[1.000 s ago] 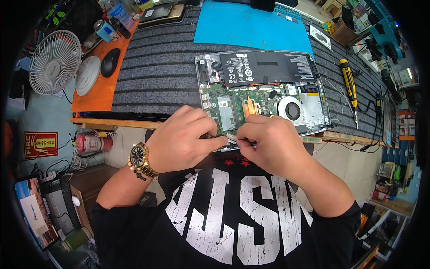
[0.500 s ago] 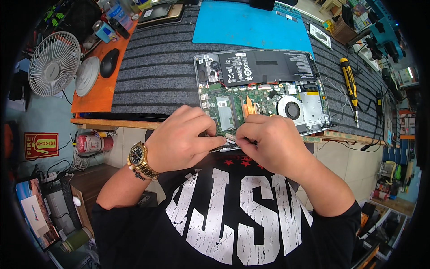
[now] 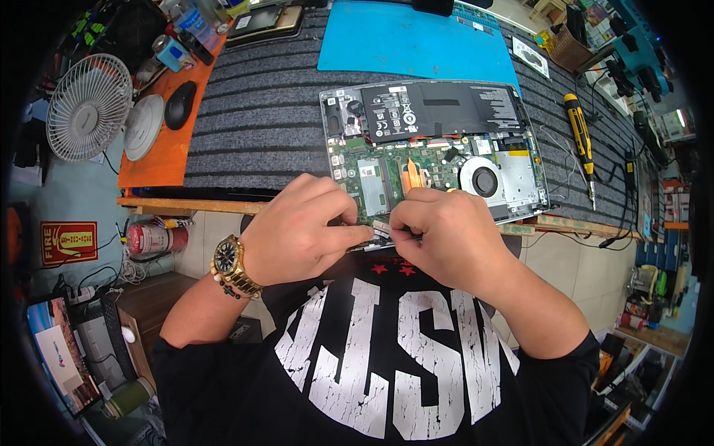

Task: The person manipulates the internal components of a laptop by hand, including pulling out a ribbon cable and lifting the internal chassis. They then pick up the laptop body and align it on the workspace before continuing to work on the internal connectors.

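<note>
A: Where is the laptop (image 3: 437, 160) placed, and how much is already done?

B: It is laid underside-up at the near side of the striped tabletop (image 3: 256, 119), before the chest. The underside is already uncovered, so the battery (image 3: 446, 111), the fan (image 3: 483, 181) and the copper heat pipe (image 3: 413, 175) are exposed, all apparently seated.

A: What is left?

B: Attention seems to be given to the pale strip (image 3: 381, 227) at the near edge. Whether it is fastened or loose cannot be told, since its ends are covered by fingers.

A: How are the hands shaped?

B: The right hand (image 3: 450, 234) is drawn into a narrow pinch, in which the strip's right end appears to be held. The left hand (image 3: 309, 230) is narrowed at the other end; whether that end is gripped or only steadied cannot be told.

A: And room for moving?

B: Little is offered nearby: the laptop appears to be carried past the wooden table edge (image 3: 193, 203), with the shirt (image 3: 394, 349) close behind. More is left open leftward, on bare striped surface. The blue mat (image 3: 416, 41) is spread beyond, and the yellow-and-black screwdriver (image 3: 580, 134) is set apart on the right.
</note>
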The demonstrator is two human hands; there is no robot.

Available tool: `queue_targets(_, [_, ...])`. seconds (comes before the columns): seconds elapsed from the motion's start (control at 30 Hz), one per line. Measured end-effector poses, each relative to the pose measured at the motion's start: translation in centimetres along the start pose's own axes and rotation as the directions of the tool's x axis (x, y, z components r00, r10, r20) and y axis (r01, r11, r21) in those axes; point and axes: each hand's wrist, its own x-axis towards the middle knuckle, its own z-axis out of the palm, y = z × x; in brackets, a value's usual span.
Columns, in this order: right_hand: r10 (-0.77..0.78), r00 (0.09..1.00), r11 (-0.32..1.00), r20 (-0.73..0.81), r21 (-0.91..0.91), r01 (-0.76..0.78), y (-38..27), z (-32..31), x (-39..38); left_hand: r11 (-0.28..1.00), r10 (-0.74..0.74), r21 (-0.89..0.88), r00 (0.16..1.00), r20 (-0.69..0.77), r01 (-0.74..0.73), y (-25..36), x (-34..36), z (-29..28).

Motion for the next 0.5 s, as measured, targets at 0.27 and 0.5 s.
queue_targets(0.27, [-0.002, 1.000, 1.000, -0.002, -0.002, 0.002, 0.16, 0.12, 0.01, 1.000, 0.010, 0.008, 1.000, 0.004, -0.010, 0.02, 0.05, -0.03])
queue_targets(0.5, [-0.013, 1.000, 1.000, 0.011, -0.007, 0.013, 0.21, -0.19, 0.13, 1.000, 0.013, 0.008, 1.000, 0.008, -0.014, 0.00, 0.08, -0.08])
